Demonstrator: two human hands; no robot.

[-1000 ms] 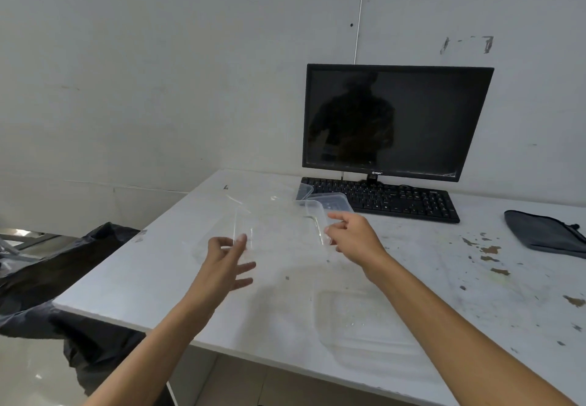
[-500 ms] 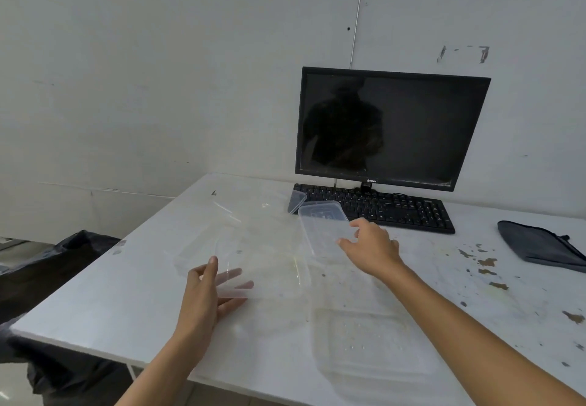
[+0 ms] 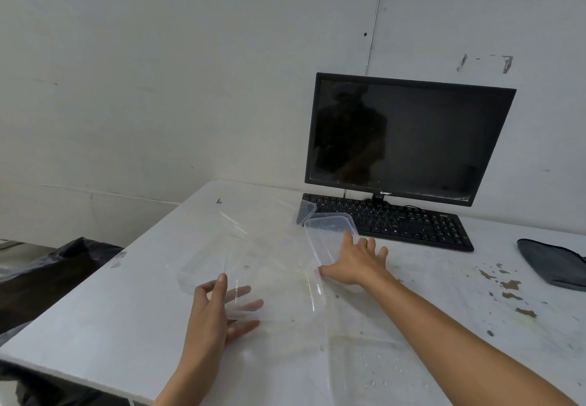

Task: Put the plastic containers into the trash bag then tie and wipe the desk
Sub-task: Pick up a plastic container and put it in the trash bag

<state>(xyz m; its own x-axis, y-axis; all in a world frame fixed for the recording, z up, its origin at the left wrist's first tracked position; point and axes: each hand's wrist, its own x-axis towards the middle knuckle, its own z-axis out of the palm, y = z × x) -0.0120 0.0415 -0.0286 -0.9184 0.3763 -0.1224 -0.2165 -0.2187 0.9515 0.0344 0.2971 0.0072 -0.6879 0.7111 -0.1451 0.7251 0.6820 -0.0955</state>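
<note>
desk (image 3: 95, 326): white top, worn, with brown chipped patches (image 3: 510, 285) on its right side.
far edge: black monitor (image 3: 409, 139) on its stand; black keyboard (image 3: 390, 221) just in front of it.
far middle: clear plastic containers (image 3: 329, 225), one overlapping the keyboard's left end.
middle: large clear container (image 3: 276, 279); cannot tell whether it rests on the top.
near right: clear tray (image 3: 380, 374) lying flat, water drops on it.
right edge: dark grey pouch (image 3: 555, 263), partly out of view.

The right hand (image 3: 356, 263) has left the near container (image 3: 276, 282) and spread open, apparently onto the far container (image 3: 329, 226)
</note>
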